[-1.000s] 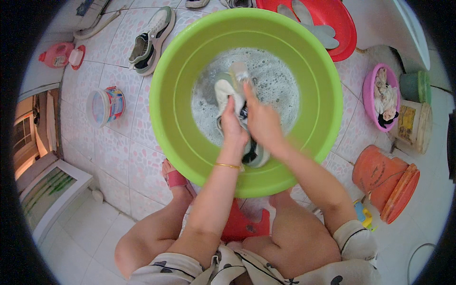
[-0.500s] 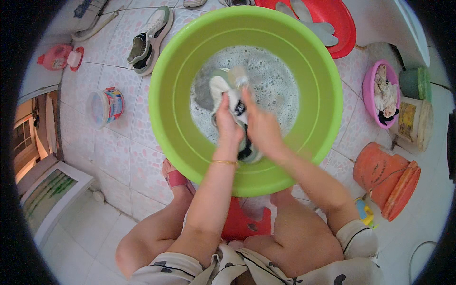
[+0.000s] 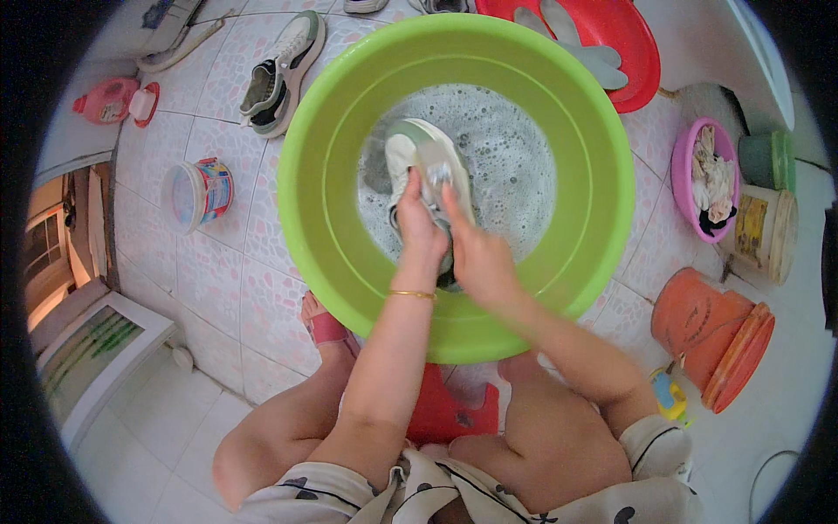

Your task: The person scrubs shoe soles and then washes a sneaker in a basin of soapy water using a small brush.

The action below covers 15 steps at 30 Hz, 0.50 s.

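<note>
A white and grey-green sneaker (image 3: pixel 407 143) is tilted over the soapy water (image 3: pixel 517 179) in a big lime-green basin (image 3: pixel 327 201). My left hand (image 3: pixel 420 229) grips the shoe along its left side, and a gold bracelet circles that wrist. In my right hand (image 3: pixel 480 262) is a small scrubbing brush (image 3: pixel 436 166), smeared by motion, lying against the shoe's upper near the toe. The fingers of both hands are closed. My hands cover the sneaker's heel end in part.
A matching sneaker (image 3: pixel 286 74) lies on the tiled floor, left of the basin. A red basin (image 3: pixel 642 52) with grey insoles (image 3: pixel 587 54) stands at the far right. Rightward are a pink basket (image 3: pixel 681 179) of cloths and an orange bucket (image 3: pixel 694 319); leftward, a plastic tub (image 3: pixel 199 196).
The brush has shifted down along the shoe, from beside its toe onto its upper. The sneaker has turned slightly, showing more of its toe and side. My left hand keeps its hold.
</note>
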Each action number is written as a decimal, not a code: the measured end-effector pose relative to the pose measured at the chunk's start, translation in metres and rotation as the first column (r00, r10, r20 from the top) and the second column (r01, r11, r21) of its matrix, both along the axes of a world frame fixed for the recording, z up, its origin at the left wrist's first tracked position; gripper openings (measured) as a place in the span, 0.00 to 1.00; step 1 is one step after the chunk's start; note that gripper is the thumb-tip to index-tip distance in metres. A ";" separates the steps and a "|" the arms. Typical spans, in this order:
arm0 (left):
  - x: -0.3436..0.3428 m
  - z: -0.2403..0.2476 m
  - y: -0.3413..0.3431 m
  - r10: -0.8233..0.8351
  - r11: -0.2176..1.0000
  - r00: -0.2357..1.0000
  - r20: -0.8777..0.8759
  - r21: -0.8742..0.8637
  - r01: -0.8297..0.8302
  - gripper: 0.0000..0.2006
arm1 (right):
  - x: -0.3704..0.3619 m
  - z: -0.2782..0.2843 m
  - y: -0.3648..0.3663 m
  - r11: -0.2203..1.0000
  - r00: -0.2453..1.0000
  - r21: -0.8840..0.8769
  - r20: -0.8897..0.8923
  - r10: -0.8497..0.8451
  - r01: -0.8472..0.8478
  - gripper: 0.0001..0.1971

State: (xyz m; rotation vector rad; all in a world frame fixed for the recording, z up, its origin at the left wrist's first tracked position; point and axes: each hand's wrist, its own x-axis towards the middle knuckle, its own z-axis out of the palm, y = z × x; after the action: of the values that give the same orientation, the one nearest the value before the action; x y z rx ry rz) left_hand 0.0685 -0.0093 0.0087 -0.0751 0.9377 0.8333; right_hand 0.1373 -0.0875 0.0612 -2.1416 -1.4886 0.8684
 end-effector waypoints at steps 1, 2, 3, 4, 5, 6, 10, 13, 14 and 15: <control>0.002 0.001 0.001 0.006 1.000 1.000 0.001 0.008 -0.006 0.17 | -0.006 -0.001 -0.017 1.000 0.998 -0.002 -0.049 0.024 -0.025 0.29; -0.003 0.000 0.002 -0.018 1.000 0.999 -0.042 0.024 0.019 0.18 | -0.012 -0.003 -0.023 0.999 0.993 -0.001 -0.109 0.046 -0.047 0.29; -0.001 -0.002 0.001 -0.043 0.998 0.997 -0.071 0.034 0.046 0.19 | -0.006 -0.002 -0.018 0.999 0.994 0.001 -0.103 0.048 -0.048 0.29; 0.007 0.000 -0.005 -0.035 0.999 0.990 -0.134 0.028 0.039 0.19 | 0.001 -0.002 -0.008 1.000 0.999 0.023 -0.051 0.013 -0.012 0.29; 0.014 0.002 -0.010 -0.039 0.999 0.991 -0.130 0.025 0.043 0.19 | 0.009 -0.005 0.003 0.999 1.000 0.047 0.000 -0.023 0.023 0.29; 0.019 0.010 -0.014 -0.033 0.999 0.997 -0.062 0.020 0.035 0.19 | 0.019 -0.012 0.020 0.999 1.000 0.046 -0.002 -0.028 0.028 0.29; 0.024 0.010 -0.021 -0.005 0.999 0.999 -0.051 0.036 0.006 0.19 | 0.026 -0.014 0.052 0.997 0.998 0.066 0.034 -0.044 0.041 0.29; 0.009 0.008 -0.003 0.031 0.999 0.999 -0.020 -0.033 -0.031 0.19 | 0.001 -0.003 0.010 0.995 0.999 0.101 -0.022 0.025 -0.023 0.32; 0.005 0.008 0.003 0.042 0.997 0.998 -0.037 -0.068 -0.045 0.19 | -0.007 -0.001 -0.008 0.997 0.998 0.064 -0.040 0.047 -0.044 0.33; -0.004 0.003 0.007 0.052 0.997 0.997 -0.053 -0.057 -0.055 0.19 | -0.014 -0.001 -0.016 0.997 0.994 0.036 -0.075 0.074 -0.071 0.33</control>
State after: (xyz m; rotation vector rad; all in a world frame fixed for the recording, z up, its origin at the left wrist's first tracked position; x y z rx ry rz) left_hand 0.0648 -0.0026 0.0116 -0.1304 1.0120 0.8602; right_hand 0.1232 -0.1038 0.0598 -2.0191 -1.5395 0.9334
